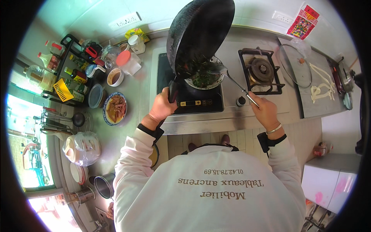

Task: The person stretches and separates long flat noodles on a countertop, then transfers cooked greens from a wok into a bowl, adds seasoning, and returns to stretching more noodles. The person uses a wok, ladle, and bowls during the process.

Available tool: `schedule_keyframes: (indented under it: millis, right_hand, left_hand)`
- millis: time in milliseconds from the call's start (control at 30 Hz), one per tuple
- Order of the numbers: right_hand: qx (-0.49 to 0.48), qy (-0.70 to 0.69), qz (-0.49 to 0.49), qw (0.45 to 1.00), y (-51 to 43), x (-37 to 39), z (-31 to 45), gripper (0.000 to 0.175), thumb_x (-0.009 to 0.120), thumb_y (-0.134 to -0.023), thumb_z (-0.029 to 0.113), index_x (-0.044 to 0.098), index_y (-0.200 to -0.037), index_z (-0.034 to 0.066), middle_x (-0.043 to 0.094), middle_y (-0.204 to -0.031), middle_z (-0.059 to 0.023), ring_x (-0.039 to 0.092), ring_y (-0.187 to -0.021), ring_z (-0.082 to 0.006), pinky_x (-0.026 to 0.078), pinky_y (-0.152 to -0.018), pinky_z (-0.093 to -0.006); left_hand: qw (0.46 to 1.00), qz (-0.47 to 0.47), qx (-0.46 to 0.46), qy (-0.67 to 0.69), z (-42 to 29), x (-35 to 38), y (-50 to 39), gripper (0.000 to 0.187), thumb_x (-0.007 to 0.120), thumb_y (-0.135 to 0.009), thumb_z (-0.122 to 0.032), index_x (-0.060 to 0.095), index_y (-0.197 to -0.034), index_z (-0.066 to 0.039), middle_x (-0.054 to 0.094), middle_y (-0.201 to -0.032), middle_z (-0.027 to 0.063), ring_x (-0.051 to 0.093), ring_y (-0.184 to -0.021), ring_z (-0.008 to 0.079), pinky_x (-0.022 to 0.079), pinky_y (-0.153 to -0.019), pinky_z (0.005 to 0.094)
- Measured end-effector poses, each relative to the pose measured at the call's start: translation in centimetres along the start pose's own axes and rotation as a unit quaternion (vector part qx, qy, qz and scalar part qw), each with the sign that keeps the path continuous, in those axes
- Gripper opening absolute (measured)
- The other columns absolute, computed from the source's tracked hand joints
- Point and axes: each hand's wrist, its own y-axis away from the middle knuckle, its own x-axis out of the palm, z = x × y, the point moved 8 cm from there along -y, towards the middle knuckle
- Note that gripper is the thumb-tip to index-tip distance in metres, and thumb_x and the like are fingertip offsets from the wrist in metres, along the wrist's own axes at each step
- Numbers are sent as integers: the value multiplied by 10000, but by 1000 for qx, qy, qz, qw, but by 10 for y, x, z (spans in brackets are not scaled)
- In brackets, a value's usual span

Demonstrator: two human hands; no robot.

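My left hand (163, 106) grips the dark handle of a black wok (200, 32), which is tilted steeply on its side. Below the wok's lower rim, a patterned bowl (218, 84) holds cooked leafy greens (203, 77); some greens still lie in the wok. The bowl stands on a black induction cooktop (200, 107). In my right hand (265, 111) is the metal handle of a spatula (236, 82), its head at the greens by the bowl's right side. Part of the bowl is hidden behind the wok and food.
To the right are a gas burner (262, 71), a glass lid (295, 69) and a dark board (321, 101) with pale dough-like strips. On the left stand a plate of sliced meat (116, 108), a small sauce bowl (115, 77), jars and a bottle rack (62, 63). The counter's front edge (208, 124) runs before me.
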Motion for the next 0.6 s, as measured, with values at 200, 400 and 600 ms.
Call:
schedule_keyframes:
  millis: [200,400,600]
  right_hand:
    - [24,-31,-22,999,-2,-15,1,380,630,-751,119,594,-1122,192,610,-762,-83,579,-640,-257,455,-559,-334]
    - [-27,-61,-116,991,-40,-8,25,362,621,-757,171,595,-1113,232,566,-658,-73,562,-579,-250,433,-503,-338]
    - [-19,16,-41,999,-31,-2,31,368,644,-739,152,612,-1097,229,550,-650,-74,546,-569,-246,428,-512,-327]
  left_hand:
    - [997,18,-43,67,-2,-4,1,223,573,-681,-66,445,-852,-2,518,-548,164,566,-489,299,444,-491,366]
    - [1000,-12,23,2,-8,-7,3,225,575,-662,-63,452,-841,-5,524,-594,218,542,-559,396,437,-500,408]
    - [997,-39,59,-10,-9,-9,2,235,570,-652,-49,447,-842,12,523,-614,236,529,-591,429,433,-505,425]
